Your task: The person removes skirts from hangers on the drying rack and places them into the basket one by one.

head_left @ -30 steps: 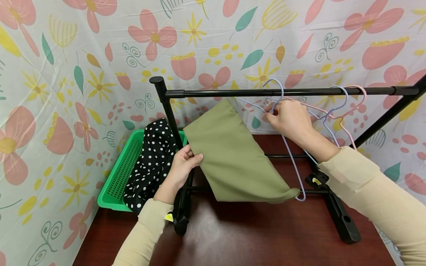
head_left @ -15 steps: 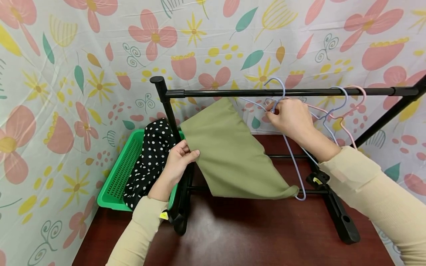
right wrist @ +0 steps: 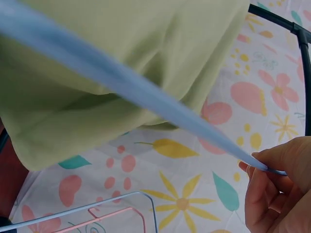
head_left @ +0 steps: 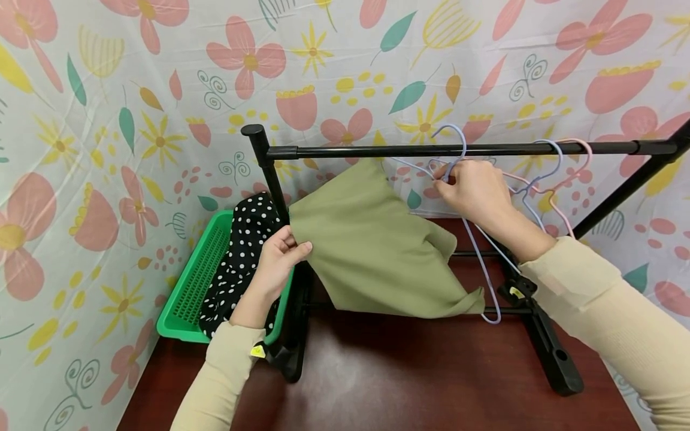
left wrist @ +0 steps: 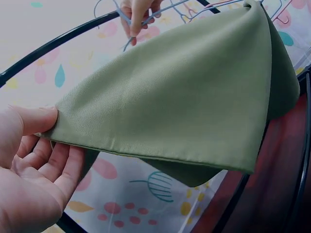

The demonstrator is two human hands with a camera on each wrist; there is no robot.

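Observation:
An olive-green cloth (head_left: 377, 257) hangs spread below the rail, draped over a light-blue hanger (head_left: 464, 143); its exact kind cannot be told. At the cloth's left edge, my left hand (head_left: 275, 260) pinches it between thumb and fingers. In the left wrist view, the thumb lies on top of the cloth (left wrist: 165, 97) and the fingers are beneath. My right hand (head_left: 477, 191) grips the hanger just under its hook, which loops over the black rail (head_left: 366, 151). The right wrist view shows the hanger's arm (right wrist: 146, 94) crossing in front of the cloth, pinched by the right hand (right wrist: 282, 189).
Another blue hanger (head_left: 560, 158) and a pink hanger (head_left: 590, 157) hang right of my right hand. At left, a green basket (head_left: 175, 323) holds a black polka-dot cloth (head_left: 245, 251). The rack's feet (head_left: 557, 359) stand on a dark red-brown table (head_left: 431, 383).
My left hand has moved left, pulling the green cloth's edge with it, and a fold has opened out at the cloth's right. My right hand and the hanger have shifted slightly right.

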